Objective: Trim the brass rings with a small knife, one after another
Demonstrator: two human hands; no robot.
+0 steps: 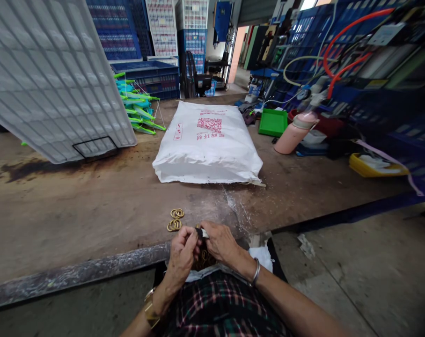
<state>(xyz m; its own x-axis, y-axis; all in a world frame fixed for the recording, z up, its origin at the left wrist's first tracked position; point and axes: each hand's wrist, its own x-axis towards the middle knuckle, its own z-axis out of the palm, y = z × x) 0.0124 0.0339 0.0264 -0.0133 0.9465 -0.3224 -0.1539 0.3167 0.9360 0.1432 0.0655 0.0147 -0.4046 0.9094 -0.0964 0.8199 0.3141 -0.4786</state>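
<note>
Rings (174,225) sit on the bench (93,206) near me, likely for easy reach; my left hand (182,252) and right hand (222,242) pinch a dark piece (199,232) between them, probably to steady it, I'd say.

Around the doorway (238,61), the workshop is crowded with storage. To its left stand stacked blue crates (114,32) and tall columns of white crates (162,23), with a black fan (189,70) closer to the opening. Above it hangs a ribbed grey shutter (255,11). To its right, more blue crates (309,25) rise behind looping orange hoses (326,49). Pale light shows in the doorway and at a bright opening (308,4) up to its right. In front of the doorway spreads a worn brown surface (75,201), darkly stained at the left; nearer still lies a grey concrete floor (342,262), crossed by a thin line.
</note>
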